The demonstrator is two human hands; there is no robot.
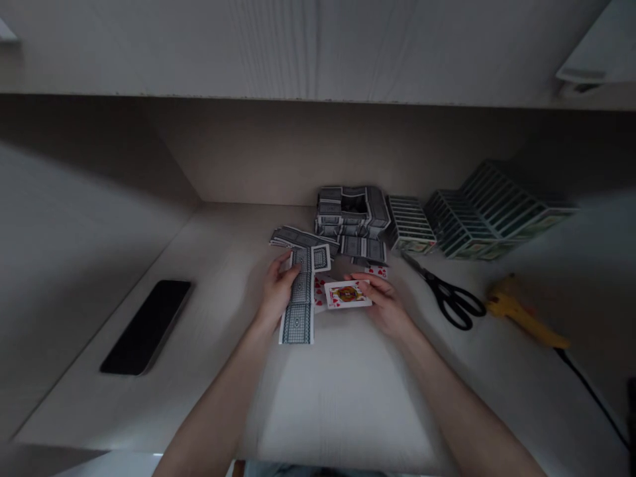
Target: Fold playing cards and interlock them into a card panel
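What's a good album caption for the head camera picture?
Left hand holding a strip of patterned cards, right hand holding a face card, scissors nearby.

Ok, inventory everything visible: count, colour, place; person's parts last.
desk: one, pale, below
shelf: one, pale, top
phone: one, black, left
card strip: one, grey, centre
court card: one, white, centre
heart cards: at least two, white, centre
loose cards: several, grey, centre
card block: one, grey, back
slatted structures: multiple, greenish, back right
scissors: one, black, right
glue gun: one, yellow, right
cord: one, black, right
unidentified item: one, white, top right
left hand: one, bare, holding card strip
right hand: one, bare, holding court card
forearms: two, bare, foreground
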